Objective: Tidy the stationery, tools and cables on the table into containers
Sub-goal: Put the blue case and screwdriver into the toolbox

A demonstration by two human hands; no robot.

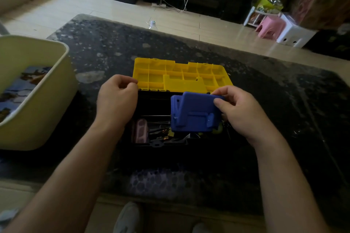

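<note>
A black toolbox (204, 147) stands open on the dark table, its yellow lid (180, 74) folded back flat. Inside lie a pink item (141, 131), metal tools (161, 132) and something yellow, partly hidden. My right hand (240, 113) grips a small blue plastic case (195, 112) by its right edge and holds it tilted over the toolbox's right half. My left hand (116, 100) hovers at the toolbox's back left corner, fingers curled, thumb and forefinger pinched near the lid's left edge; whether it holds anything is unclear.
A cream plastic bin (47, 100) with printed items inside stands on the table's left side. The dark speckled table (284, 109) spreads around the toolbox. Beyond it are tiled floor, black cabinets, cables and pink and white stools (270, 26).
</note>
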